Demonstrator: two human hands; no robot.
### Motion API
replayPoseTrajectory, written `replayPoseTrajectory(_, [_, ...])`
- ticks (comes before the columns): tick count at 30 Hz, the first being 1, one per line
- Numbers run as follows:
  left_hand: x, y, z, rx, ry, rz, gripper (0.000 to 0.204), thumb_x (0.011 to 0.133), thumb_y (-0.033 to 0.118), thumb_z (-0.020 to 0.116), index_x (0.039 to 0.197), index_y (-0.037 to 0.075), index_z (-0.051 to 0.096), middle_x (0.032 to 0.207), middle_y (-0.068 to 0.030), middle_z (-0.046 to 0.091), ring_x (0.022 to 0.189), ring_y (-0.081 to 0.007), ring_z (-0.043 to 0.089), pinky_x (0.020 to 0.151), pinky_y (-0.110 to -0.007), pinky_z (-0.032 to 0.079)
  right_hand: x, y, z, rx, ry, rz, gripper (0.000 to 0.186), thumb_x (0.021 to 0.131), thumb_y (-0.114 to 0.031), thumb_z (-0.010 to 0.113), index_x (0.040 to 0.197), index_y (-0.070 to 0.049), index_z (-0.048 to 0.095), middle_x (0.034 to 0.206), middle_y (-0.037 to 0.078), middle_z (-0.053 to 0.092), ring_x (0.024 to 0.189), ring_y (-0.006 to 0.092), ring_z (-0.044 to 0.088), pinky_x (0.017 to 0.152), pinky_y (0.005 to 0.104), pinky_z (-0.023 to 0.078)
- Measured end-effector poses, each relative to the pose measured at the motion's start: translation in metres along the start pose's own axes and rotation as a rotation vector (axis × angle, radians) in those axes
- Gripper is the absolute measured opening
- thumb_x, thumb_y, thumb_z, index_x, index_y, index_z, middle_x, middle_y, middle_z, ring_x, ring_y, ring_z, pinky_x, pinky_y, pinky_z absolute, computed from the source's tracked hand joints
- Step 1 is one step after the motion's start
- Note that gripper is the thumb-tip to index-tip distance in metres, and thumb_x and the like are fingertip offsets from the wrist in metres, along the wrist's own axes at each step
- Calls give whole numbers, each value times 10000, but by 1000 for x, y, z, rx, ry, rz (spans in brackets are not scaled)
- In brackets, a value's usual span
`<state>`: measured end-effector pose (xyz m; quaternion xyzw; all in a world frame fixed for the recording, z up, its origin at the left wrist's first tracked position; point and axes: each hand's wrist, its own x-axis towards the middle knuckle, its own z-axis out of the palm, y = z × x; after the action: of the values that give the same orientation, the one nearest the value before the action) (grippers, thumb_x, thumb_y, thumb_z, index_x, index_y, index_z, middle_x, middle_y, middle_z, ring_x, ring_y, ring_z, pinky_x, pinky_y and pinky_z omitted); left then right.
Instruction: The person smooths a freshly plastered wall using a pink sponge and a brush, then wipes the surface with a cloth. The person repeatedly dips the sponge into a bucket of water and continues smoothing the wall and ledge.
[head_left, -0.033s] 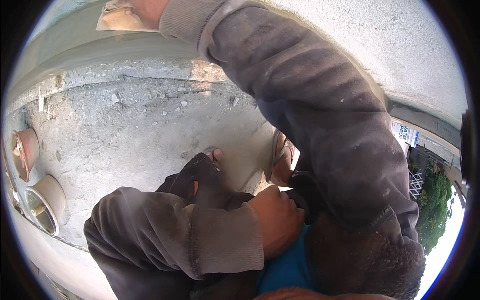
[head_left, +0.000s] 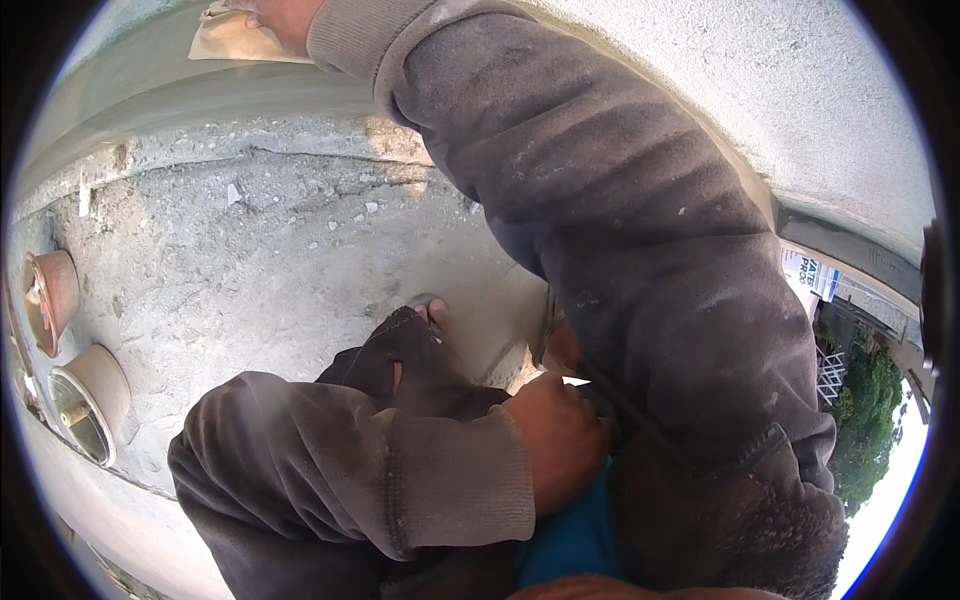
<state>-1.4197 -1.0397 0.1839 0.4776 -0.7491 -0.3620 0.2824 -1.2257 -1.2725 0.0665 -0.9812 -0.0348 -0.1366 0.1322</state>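
Observation:
My right arm in a dark grey sleeve reaches up across the picture to the top edge. There my right hand [head_left: 275, 15] presses on a tan flat sheet [head_left: 225, 42] that lies against a smooth grey wall [head_left: 150, 95]. Only part of that hand shows. My left hand [head_left: 560, 440] is tucked close to my body with its fingers curled against a blue garment [head_left: 570, 540]; I cannot see anything inside it. Below, my sandalled foot [head_left: 432, 318] stands on rough concrete ground [head_left: 250, 260].
A reddish clay pot [head_left: 50, 295] and a beige pot [head_left: 95, 400] sit at the left edge of the ground. A rough white plastered wall [head_left: 780, 90] curves along the right, with trees [head_left: 865, 420] beyond it.

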Motion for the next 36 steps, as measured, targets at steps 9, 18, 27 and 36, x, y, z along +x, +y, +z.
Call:
replayPoseTrajectory(9, [-27, -6, -16, -110, 18, 71, 161, 850, 199, 636, 799, 47, 658, 679, -102, 631, 658, -276, 664, 596, -416, 538, -285, 104, -185, -253, -264, -69, 563, 952, -126, 716, 1476, -266, 566, 1405, 154, 623, 1035, 215, 684, 918, 315, 579])
replayPoseTrajectory(18, [-11, 1, 11, 6, -15, 99, 137, 858, 177, 617, 818, 55, 663, 699, -78, 626, 684, -228, 646, 588, -380, 488, 29, -75, -44, 466, -109, 133, 342, 1028, -181, 530, 1286, -1, 664, 1233, 226, 699, 1156, 369, 664, 1028, 425, 506])
replayPoseTrajectory(27, [-26, 4, -14, -103, -144, -40, 148, 862, 188, 614, 828, 59, 677, 728, -77, 645, 712, -242, 664, 639, -383, 506, -187, 76, -105, 847, -259, 397, 476, 940, 12, 662, 1390, -142, 657, 1482, 275, 522, 1330, 316, 587, 1059, 418, 555])
replayPoseTrajectory(36, [-24, 2, 3, -74, 26, -28, 122, 852, 169, 616, 822, 55, 649, 715, -61, 624, 676, -238, 662, 615, -395, 514, -26, -13, -11, 223, -148, -66, 442, 951, -63, 659, 1371, -204, 659, 1352, 177, 651, 1175, 313, 671, 1035, 390, 555])
